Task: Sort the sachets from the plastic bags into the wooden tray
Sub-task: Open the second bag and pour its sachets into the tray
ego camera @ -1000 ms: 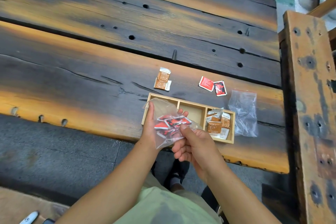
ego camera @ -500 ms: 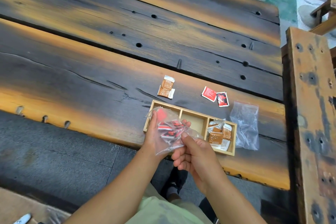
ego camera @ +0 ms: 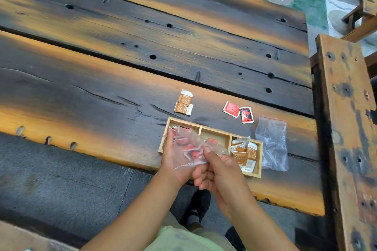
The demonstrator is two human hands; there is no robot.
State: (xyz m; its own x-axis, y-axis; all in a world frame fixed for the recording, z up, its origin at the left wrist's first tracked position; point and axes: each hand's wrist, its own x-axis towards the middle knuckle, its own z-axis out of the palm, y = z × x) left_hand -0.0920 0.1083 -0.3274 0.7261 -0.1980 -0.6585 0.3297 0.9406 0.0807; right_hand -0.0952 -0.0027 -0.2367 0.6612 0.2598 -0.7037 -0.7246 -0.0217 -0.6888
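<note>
A clear plastic bag (ego camera: 188, 147) with several red sachets inside hangs over the left end of the wooden tray (ego camera: 215, 131). My left hand (ego camera: 173, 159) holds the bag from the left and below. My right hand (ego camera: 216, 171) pinches the bag's right edge with thumb and fingers. The tray has three compartments: brown sachets (ego camera: 243, 153) fill the right one, the middle one shows bare wood, and the left one is mostly hidden by the bag, with red sachets peeking at its far edge.
Two brown sachets (ego camera: 183, 102) lie on the table beyond the tray, and two red sachets (ego camera: 238, 111) lie further right. An empty clear bag (ego camera: 272, 142) rests right of the tray. A wooden bench (ego camera: 346, 128) runs along the right side.
The bag has tilted toward the tray's left compartment and the red sachets have slid toward its far end. Both hands have kept their hold on the bag.
</note>
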